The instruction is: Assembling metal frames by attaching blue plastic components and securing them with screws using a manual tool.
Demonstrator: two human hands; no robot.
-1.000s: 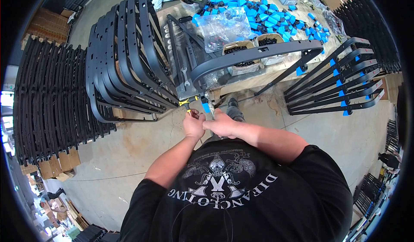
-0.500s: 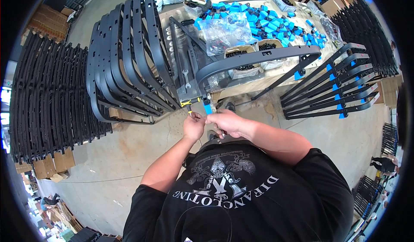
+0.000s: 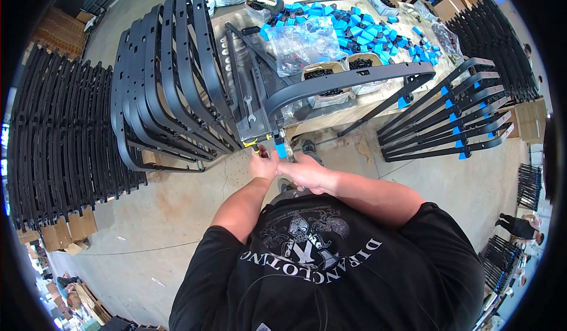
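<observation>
My left hand (image 3: 263, 163) is closed just below a yellow-and-black hand tool (image 3: 255, 142) at the table's near edge. Its fingertips reach the lower end of that tool; whether they grip it is hard to see. My right hand (image 3: 307, 174) is curled against the left one, and whatever the two hold is hidden between the fingers. Just above them a blue plastic piece (image 3: 280, 150) sits at the near end of a curved black metal frame (image 3: 348, 77). This frame arches over the table's front edge to the right.
Curved black frames (image 3: 171, 77) stand in a row at left, beside a tall stack (image 3: 65, 124). Frames with blue pieces (image 3: 452, 115) lie at right. On the table (image 3: 342, 112) are wrenches (image 3: 250, 109), a plastic bag (image 3: 304, 44), boxes of small black parts (image 3: 325, 86) and loose blue pieces (image 3: 366, 33).
My left hand has moved up toward the yellow-and-black tool. My right hand has shifted slightly left and down, and the hands now overlap more. The whole view has shifted a little.
</observation>
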